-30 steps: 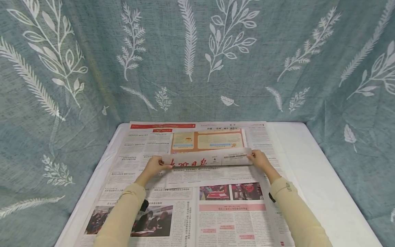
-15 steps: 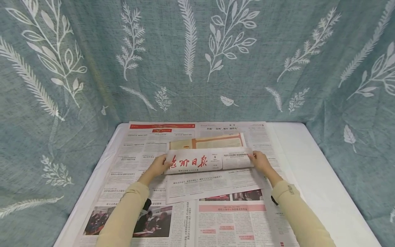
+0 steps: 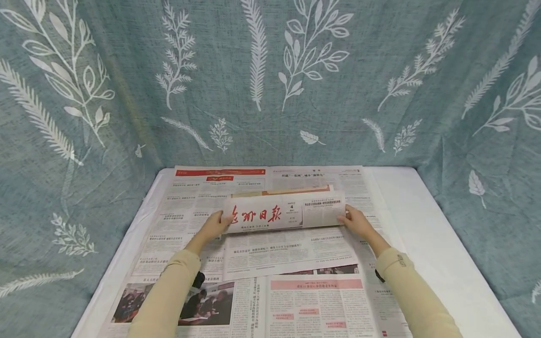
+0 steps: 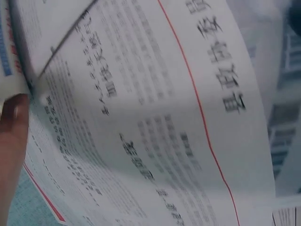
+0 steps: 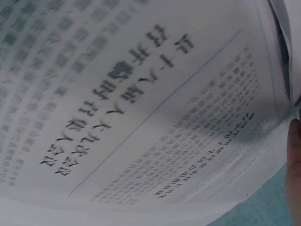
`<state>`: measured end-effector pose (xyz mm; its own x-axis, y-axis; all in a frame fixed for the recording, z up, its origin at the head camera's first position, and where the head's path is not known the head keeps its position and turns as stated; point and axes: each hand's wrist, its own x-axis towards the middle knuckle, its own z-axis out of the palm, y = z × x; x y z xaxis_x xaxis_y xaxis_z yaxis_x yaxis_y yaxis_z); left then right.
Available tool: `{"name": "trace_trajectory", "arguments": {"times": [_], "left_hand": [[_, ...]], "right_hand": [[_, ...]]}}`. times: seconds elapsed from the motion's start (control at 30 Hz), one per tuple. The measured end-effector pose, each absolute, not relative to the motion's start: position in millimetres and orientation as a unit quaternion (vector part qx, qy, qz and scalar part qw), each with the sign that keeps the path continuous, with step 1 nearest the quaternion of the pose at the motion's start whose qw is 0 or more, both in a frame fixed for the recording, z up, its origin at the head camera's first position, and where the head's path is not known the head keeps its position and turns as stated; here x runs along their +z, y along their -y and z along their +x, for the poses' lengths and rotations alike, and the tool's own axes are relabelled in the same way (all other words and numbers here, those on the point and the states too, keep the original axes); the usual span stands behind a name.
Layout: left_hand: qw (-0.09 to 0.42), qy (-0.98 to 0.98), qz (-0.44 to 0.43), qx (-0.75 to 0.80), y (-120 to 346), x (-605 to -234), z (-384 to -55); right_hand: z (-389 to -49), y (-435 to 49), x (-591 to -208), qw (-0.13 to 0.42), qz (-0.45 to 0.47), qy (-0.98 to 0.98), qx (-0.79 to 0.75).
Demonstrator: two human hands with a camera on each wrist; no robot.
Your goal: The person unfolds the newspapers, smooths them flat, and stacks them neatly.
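Note:
A newspaper (image 3: 258,218) with a red masthead is partly folded or rolled over into a band lying across the middle. My left hand (image 3: 215,225) grips the band's left end, and my right hand (image 3: 355,221) pinches its right end. From under the band a printed flap (image 3: 270,260) reaches toward me. Behind it shows a strip of an orange-bordered page (image 3: 296,190). In the left wrist view, a finger (image 4: 11,150) touches the paper's edge beside a curved page (image 4: 141,117). The right wrist view shows a fingertip (image 5: 294,160) against the bent sheet (image 5: 155,103).
Spread newspaper sheets (image 3: 317,305) with photos and red headings lie beneath. They cover much of the white tabletop (image 3: 448,263), which shows along the right side. A blue-green curtain (image 3: 253,136) with white leaf patterns hangs behind and at both sides.
The folded band has turned so its masthead shows more fully. Less of the orange-bordered page shows behind it, and the front flap reaches nearer to me. Both hands keep their hold.

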<state>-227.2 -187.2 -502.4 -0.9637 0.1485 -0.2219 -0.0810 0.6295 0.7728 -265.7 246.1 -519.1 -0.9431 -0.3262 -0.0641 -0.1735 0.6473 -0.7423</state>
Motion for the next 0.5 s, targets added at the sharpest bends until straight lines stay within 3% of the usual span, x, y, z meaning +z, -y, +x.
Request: {"name": "trace_trajectory", "arguments": {"times": [0.27, 0.5], "left_hand": [[0.089, -0.921, 0.073, 0.372, 189.7, -511.7, -226.9], [0.067, -0.91, 0.024, 0.409, 187.1, -512.3, -226.1]], "right_hand": [[-269.0, -240.2, -513.8, 0.115, -0.07, -0.918, -0.372], [-268.9, -236.5, -512.6, 0.115, -0.061, -0.903, -0.408]]}}
